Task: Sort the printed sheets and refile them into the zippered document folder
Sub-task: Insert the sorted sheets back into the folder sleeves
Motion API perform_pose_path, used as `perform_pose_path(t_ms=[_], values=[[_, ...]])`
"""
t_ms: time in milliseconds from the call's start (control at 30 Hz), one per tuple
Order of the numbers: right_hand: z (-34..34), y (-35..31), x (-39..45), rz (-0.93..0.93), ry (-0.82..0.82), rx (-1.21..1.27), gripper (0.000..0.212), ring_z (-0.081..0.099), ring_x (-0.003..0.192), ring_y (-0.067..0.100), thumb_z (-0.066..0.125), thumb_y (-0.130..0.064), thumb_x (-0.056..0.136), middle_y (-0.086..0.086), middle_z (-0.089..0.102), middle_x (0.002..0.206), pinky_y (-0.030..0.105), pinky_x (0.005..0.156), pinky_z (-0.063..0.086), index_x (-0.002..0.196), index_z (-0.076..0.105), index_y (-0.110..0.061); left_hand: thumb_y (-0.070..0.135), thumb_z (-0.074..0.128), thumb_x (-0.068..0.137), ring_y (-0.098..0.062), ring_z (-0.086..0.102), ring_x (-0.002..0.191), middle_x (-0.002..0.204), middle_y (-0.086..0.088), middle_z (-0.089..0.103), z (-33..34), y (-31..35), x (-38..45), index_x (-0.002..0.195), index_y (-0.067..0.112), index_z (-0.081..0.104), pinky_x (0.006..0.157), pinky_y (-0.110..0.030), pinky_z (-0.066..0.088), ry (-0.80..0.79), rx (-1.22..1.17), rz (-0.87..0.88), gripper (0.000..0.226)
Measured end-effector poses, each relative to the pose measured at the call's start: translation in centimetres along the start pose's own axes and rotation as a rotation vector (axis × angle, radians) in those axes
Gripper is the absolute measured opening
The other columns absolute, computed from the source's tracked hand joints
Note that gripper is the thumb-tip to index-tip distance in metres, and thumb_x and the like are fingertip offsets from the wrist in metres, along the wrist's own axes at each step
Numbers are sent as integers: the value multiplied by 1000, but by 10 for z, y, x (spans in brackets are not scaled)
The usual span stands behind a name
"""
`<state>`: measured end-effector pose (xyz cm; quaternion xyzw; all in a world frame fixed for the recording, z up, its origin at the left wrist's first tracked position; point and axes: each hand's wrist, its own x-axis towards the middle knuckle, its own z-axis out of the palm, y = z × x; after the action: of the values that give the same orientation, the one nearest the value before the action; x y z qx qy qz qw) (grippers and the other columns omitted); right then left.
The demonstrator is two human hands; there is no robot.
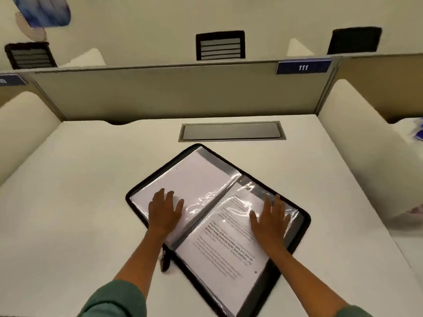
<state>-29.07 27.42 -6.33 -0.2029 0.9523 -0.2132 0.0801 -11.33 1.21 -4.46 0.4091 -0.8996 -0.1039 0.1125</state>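
One open folder [297,243] shows two sleeved sheets, left hand [163,213] and right hand [267,221] flat, fingers spread.

Near the far edge of the white table [80,179] lies a grey cable hatch [231,131], behind it a beige divider panel [160,92] with a blue "111" label [303,67], and black chair backs [220,45] beyond.

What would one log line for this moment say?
folder: open on desk | left hand: flat on left sleeve | right hand: flat on printed sheet
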Motion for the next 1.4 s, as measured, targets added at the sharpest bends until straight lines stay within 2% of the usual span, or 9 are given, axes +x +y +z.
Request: perform_pose_path(t_ms=[167,300,433,567,800,967,1100,1267,1400], values=[[11,-12,-56,221,137,48,69,-1,150,37,49,-46,97,15,-1,164,54,121,3,155,22,-18,58,40,93,-40,41,134,144,-22,46,-4,-52,36,133,9,56,106,-55,37,-101,35,92,65],[26,-27,-101,266,221,46,67,1,150,37,52,-43,96,12,-3,165,55,120,6,152,23,-21,49,52,95,-40,40,132,141,-23,45,-9,-81,61,136,9,51,106,-56,36,-145,22,85,58],[33,-34,-124,397,218,37,69,1,149,40,51,-46,95,10,-7,165,57,120,8,152,20,-23,50,51,95,-41,40,127,132,-25,46,-9,-89,77,135,9,49,102,-57,37,-177,26,47,58],[35,-36,-129,472,232,100,71,8,147,43,53,-45,95,12,-4,164,55,119,18,153,18,-24,55,46,95,-39,40,127,132,-22,45,-9,-87,86,138,15,45,103,-55,32,-228,70,-20,60],[36,-34,-121,455,268,110,68,13,147,42,52,-45,95,13,7,163,56,118,23,152,21,-26,46,57,93,-42,50,112,116,-25,54,-11,-88,80,131,6,51,93,-53,40,-173,16,-26,55],[32,-27,-96,361,288,96,62,24,143,41,53,-40,95,17,17,160,54,116,28,149,29,-22,49,50,95,-41,50,111,114,-25,55,-21,-94,71,126,4,52,87,-50,44,-144,20,-175,54],[28,-28,-67,256,257,78,61,28,141,42,55,-39,94,18,20,160,54,114,31,148,33,-21,46,55,93,-43,50,106,110,-26,55,-22,-100,54,120,1,55,84,-53,45,-84,36,-286,53],[25,-28,-29,127,177,72,60,26,142,40,56,-41,95,16,19,161,53,116,28,147,36,-20,47,53,93,-41,50,107,110,-22,55,-27,-106,24,119,6,55,86,-51,45,-59,65,-423,49],[24,-27,0,19,101,36,61,22,145,37,51,-46,96,13,16,162,50,119,24,148,34,-21,41,58,91,-42,52,100,101,-24,57,-29,-107,-1,113,3,58,78,-50,45,23,46,-519,43]])
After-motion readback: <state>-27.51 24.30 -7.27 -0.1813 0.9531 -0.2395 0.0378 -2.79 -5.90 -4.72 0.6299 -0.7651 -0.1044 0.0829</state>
